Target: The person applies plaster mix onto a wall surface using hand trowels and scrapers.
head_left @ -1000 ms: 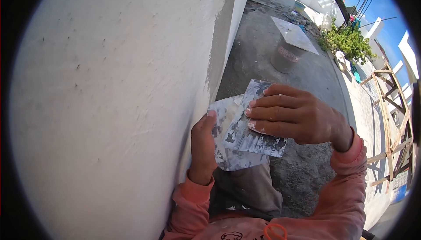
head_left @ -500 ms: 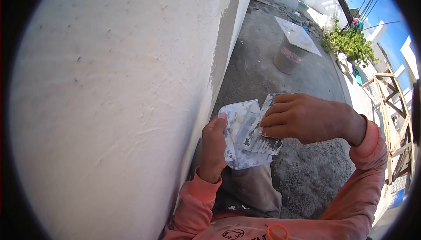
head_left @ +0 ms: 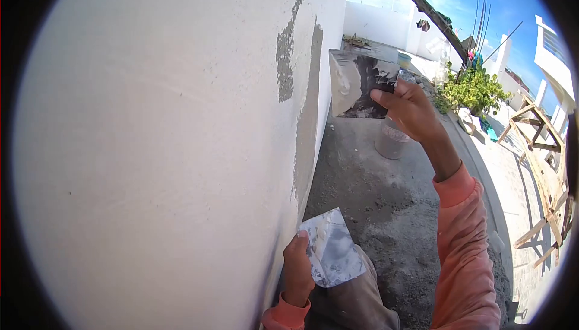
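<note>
My right hand (head_left: 415, 113) is raised, its thumb pressed on the face of a rectangular putty blade (head_left: 375, 88). White putty lies along the blade's left side, close to the corner of the wall (head_left: 181, 149). Lower down, my left hand (head_left: 297, 272) grips the edge of a flat, pale putty plate (head_left: 336, 254) smeared with white, thumb on top. The wall is coated white. A ragged grey patch (head_left: 286, 58) and a long grey strip (head_left: 306, 119) by the corner show bare of the coating.
A bucket (head_left: 392, 140) stands on the grey floor beyond the blade. To the right are a leafy shrub (head_left: 473, 92) and a wooden frame (head_left: 540, 173). A slanting pole (head_left: 422, 4) crosses the upper right.
My right hand has lifted the blade off the plate, up and forward toward the wall corner. The left hand has lowered with the plate. The view has tilted up.
</note>
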### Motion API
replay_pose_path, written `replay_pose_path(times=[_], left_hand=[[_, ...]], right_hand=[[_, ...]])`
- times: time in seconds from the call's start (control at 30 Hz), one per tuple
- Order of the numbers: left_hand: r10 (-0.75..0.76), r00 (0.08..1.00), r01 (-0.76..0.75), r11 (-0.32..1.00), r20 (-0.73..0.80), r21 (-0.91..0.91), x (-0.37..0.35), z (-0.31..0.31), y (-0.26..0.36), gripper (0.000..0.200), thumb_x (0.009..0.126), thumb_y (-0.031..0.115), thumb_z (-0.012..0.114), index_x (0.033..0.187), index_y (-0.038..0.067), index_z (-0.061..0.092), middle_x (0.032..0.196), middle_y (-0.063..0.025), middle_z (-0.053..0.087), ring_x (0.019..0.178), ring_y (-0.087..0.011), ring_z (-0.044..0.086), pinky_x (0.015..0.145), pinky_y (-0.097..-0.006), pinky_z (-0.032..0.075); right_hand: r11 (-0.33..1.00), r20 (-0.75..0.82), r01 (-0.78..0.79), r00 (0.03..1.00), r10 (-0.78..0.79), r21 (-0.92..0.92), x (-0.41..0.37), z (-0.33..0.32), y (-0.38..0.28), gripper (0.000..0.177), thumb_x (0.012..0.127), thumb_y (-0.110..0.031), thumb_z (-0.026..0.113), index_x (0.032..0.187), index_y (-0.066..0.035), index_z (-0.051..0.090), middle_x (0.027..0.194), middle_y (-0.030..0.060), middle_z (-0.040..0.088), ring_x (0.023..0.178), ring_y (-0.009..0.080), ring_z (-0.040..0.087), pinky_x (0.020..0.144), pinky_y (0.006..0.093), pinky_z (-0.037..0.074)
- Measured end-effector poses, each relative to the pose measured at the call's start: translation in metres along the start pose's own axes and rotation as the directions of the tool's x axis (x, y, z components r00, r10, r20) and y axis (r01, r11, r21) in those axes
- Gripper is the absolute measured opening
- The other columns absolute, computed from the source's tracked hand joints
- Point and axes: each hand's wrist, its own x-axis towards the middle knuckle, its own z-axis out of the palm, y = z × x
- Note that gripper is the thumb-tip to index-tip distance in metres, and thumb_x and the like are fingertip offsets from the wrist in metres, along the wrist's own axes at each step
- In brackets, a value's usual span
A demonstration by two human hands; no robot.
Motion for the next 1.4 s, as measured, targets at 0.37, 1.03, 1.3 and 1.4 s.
replay_pose_path(times=[0.37, 1.03, 1.3, 1.4], left_hand=[[-0.01, 1.0, 0.011, 0.999, -0.017, 0.053, -0.001, 0.003, 0.01, 0.039, 0.103, 0.024, 0.042, 0.116, -0.01, 0.057, 0.106, -0.0148, 0.067, 0.094, -0.0223, 0.067, 0.087, -0.0346, 0.053], [-0.104, 0.995, 0.104, 0.994, -0.013, 0.021, -0.011, 0.019, 0.027, 0.044, 0.101, 0.027, 0.042, 0.119, -0.012, 0.055, 0.109, -0.0181, 0.066, 0.094, -0.0252, 0.068, 0.086, -0.0372, 0.055], [-0.095, 0.995, 0.095, 0.995, 0.014, 0.01, -0.008, 0.016, 0.023, 0.045, 0.102, 0.025, 0.038, 0.119, -0.013, 0.053, 0.11, -0.0204, 0.065, 0.095, -0.0276, 0.068, 0.087, -0.0398, 0.056], [-0.092, 0.996, 0.092, 0.995, 0.001, 0.037, -0.013, 0.022, 0.028, 0.043, 0.102, 0.024, 0.038, 0.118, -0.013, 0.054, 0.107, -0.0199, 0.066, 0.094, -0.0273, 0.068, 0.086, -0.0395, 0.056]], right_hand=[[0.994, -0.374, -0.007, 0.927, -0.034, -0.11, 0.14, 0.047, -0.026, 0.022, 0.092, -0.014, 0.057, 0.101, 0.005, 0.063, 0.076, 0.005, 0.063, 0.06, 0.0086, 0.051, 0.058, 0.028, 0.043], [0.625, -0.119, 0.591, 0.672, -0.731, -0.51, 0.022, 0.135, -0.008, 0.085, 0.059, 0.019, 0.041, 0.141, -0.004, 0.043, 0.136, 0.0262, 0.047, 0.117, 0.0413, 0.055, 0.096, 0.0406, 0.047], [0.716, -0.118, 0.53, 0.761, -0.638, -0.455, -0.017, 0.109, -0.019, 0.05, 0.079, 0.014, 0.052, 0.128, 0.003, 0.049, 0.123, 0.0246, 0.056, 0.101, 0.034, 0.06, 0.086, 0.0375, 0.049], [0.953, -0.472, 0.111, 0.849, -0.238, -0.281, 0.023, 0.074, -0.048, 0.018, 0.092, -0.001, 0.047, 0.107, 0.004, 0.057, 0.082, 0.0123, 0.063, 0.064, 0.0152, 0.056, 0.059, 0.0288, 0.046]])
